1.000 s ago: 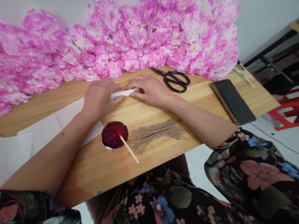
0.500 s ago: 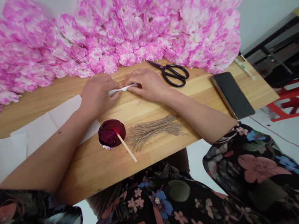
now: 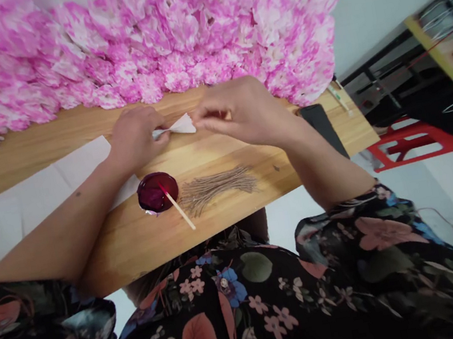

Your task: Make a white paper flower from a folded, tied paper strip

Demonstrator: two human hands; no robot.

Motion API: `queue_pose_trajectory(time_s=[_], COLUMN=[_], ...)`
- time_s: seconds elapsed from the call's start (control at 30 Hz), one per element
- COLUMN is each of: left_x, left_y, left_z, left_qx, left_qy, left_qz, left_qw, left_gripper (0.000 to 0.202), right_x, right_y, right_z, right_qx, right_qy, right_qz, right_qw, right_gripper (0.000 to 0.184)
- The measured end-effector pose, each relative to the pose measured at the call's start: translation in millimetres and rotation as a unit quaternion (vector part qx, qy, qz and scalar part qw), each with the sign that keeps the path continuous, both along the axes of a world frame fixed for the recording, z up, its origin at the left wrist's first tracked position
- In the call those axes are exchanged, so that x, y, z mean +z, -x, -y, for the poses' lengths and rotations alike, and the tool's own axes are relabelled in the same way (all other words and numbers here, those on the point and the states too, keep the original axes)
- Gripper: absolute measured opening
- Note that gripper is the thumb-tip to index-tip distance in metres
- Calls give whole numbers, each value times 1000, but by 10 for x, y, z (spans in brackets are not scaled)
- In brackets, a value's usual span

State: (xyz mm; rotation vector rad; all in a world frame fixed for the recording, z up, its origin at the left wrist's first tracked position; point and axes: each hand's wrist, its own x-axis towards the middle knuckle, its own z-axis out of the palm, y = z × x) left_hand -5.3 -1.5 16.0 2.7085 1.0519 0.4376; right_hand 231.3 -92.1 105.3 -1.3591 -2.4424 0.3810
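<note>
My left hand [image 3: 136, 135] is closed on a small piece of white paper [image 3: 182, 125], pinched narrow in the middle and fanning out to the right. My right hand [image 3: 238, 112] is raised just right of the fan, fingertips drawn together close to its edge; whether they touch the paper or hold something small, I cannot make out. Below the hands sits a round dish of dark red dye [image 3: 156, 193], a wooden stick [image 3: 180, 209] resting in it with a reddened tip. Beside it lies a bundle of thin brown twigs [image 3: 221, 186].
White paper sheets [image 3: 82, 164] lie under and beside my left forearm. Pink and white flowers [image 3: 169, 34] line the back of the wooden table [image 3: 137, 259]. A phone [image 3: 324, 130] lies partly behind my right wrist. A red plastic stool [image 3: 417, 140] stands beyond the table's right end.
My right hand has come off the right end of the paper and lifted, and that end now spreads into a fan. It now covers where the black scissors lay. The view has shifted slightly.
</note>
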Motion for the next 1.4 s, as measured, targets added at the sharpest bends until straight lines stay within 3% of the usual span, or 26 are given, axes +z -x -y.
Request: queue_pose_trajectory(time_s=[0.07,0.17,0.33,0.6,0.93,1.4], left_x=[-18,-54,-69,-4,-43,-72], left_y=[5,13,12,4,18,40], left_z=[-15,-43,-64,-51,-66,-89], left_qx=[2,5,6,18,26,8], left_qy=[13,28,37,38,56,66], left_qz=[5,28,45,43,60,87], left_qw=[1000,999,998,998,996,994], left_gripper=[19,19,20,23,22,20], right_x=[-3,-144,-348,-429,-519,-503], right_y=[-81,-171,-134,-166,-217,-182], right_z=[152,340,523,525,517,523], right_qx=[49,77,42,6,39,-24], right_qy=[56,111,144,185,171,169], right_qz=[40,65,78,-16,-74,-103], right_qw=[996,989,986,983,982,980], right_gripper=[21,17,13,9,28,9])
